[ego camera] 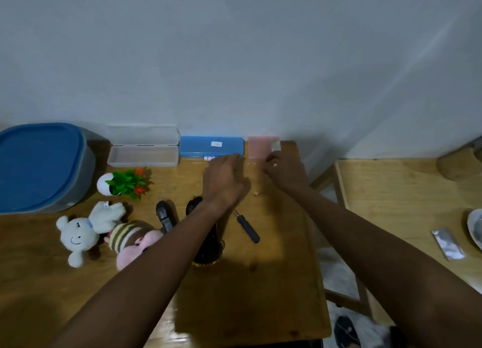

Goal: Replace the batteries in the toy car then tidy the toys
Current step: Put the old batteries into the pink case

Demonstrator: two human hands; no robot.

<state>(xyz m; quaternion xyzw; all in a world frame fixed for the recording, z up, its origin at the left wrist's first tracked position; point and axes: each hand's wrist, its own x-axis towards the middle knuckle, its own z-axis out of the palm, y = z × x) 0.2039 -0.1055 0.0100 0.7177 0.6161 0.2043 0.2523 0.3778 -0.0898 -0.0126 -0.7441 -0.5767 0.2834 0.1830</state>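
in the head view both hands reach to the far edge of the wooden table (260,282), apart from each other. the left hand (224,177) rests loose, straight fingers at the blue case (211,145), and the right hand (284,170) curls at the pink box (260,147); i cannot tell if it grips anything. the dark toy car (208,248) lies mid-table, partly under the left forearm, with a screwdriver (247,227) just right of it.

Nothing is legible. The white sticker (216,144) on the blue case (198,145) is blurred, as are the printed strip (210,158) at its front edge and the tag (105,204) on the white plush toy (78,233).
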